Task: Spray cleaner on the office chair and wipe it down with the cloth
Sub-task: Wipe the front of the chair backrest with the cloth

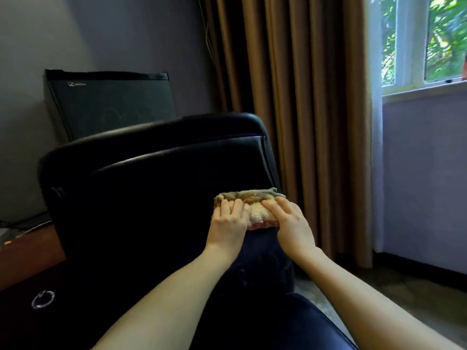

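Folded cloth [249,207], yellow-green and cream with a pink edge, pressed flat against the black leather office chair [156,173], low on the backrest near its right side. Left hand [228,224] spread palm-down on the cloth's left half, fingers extended, not clenched; right hand [294,227] likewise flattened over the right half, fingertips on the bunched upper fold. Both apparently laid side by side to spread pressure and keep the wad from unfolding during a wiping stroke. Bare forearms reaching in from below, over a dark trouser leg [290,327]. No spray bottle in view, so the spraying step judged done or set aside; wiping judged under way, with much of the backrest's upper pad and the top roll seemingly left to cover. Behind the chair, a dark speaker cabinet [108,104] against a grey wall. Brown curtain [303,97] hanging just right of the chair, beside a window [424,39] onto green foliage. Wooden bench [27,251] at far left, cables lying on it.
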The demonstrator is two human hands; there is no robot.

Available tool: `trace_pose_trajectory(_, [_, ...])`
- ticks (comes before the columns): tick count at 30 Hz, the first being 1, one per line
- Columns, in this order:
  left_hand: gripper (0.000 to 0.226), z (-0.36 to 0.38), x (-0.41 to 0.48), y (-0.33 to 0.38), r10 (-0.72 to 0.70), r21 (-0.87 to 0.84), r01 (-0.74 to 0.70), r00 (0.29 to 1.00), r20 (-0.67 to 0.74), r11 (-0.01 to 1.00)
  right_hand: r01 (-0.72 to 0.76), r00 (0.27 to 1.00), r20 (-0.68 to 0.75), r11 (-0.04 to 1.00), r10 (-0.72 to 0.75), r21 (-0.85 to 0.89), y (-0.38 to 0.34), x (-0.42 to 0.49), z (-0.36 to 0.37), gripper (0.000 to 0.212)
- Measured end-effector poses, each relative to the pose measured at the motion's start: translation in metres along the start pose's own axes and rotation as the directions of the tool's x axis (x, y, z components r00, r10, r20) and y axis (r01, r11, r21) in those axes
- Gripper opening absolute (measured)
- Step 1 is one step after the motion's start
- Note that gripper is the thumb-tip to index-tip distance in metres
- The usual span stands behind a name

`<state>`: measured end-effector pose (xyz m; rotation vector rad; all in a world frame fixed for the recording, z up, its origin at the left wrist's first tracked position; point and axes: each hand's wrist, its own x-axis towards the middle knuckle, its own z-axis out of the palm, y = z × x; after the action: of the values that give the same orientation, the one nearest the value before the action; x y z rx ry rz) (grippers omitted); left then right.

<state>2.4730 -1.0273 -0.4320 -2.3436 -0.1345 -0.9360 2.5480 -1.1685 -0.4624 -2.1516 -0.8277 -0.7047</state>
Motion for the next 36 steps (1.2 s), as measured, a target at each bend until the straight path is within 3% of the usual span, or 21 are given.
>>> trace_pose_trajectory(16, [0.035, 0.046, -0.080, 0.030, 0.112, 0.007, -0.112, 0.993, 0.039, 0.994, -0.021, 1.000, -0.014, 0.998, 0.021, 0.054, 0.026, -0.075, 0.066, 0.062])
trace_pose_trajectory(22, [0.043, 0.059, -0.111, 0.040, 0.162, 0.032, -0.175, 0.957, 0.240, 0.984, -0.084, 0.991, 0.108, 0.996, 0.082, 0.012, 0.030, -0.109, 0.088, 0.048])
trace_pose_trajectory(26, [0.047, 0.060, -0.133, 0.031, 0.267, 0.086, -0.296, 0.931, 0.250, 0.951, -0.075, 0.936, 0.340, 0.995, 0.091, -0.060, 0.020, -0.123, 0.081, 0.061])
trace_pose_trajectory(28, [0.046, 0.054, -0.144, 0.021, 0.328, 0.076, -0.357, 0.910, 0.254, 0.931, -0.037, 0.929, 0.367, 0.997, 0.057, -0.063, 0.012, -0.124, 0.076, 0.049])
trace_pose_trajectory(31, [0.025, 0.037, -0.148, -0.009, 0.399, 0.076, -0.426, 0.886, 0.235, 0.901, 0.034, 0.959, 0.283, 0.999, -0.030, -0.010, -0.019, -0.116, 0.064, 0.048])
trace_pose_trajectory(36, [0.025, -0.027, -0.130, -0.097, 0.294, 0.130, -0.309, 0.948, 0.121, 0.942, 0.232, 0.954, 0.197, 0.973, -0.226, -0.005, -0.099, -0.065, 0.026, 0.066])
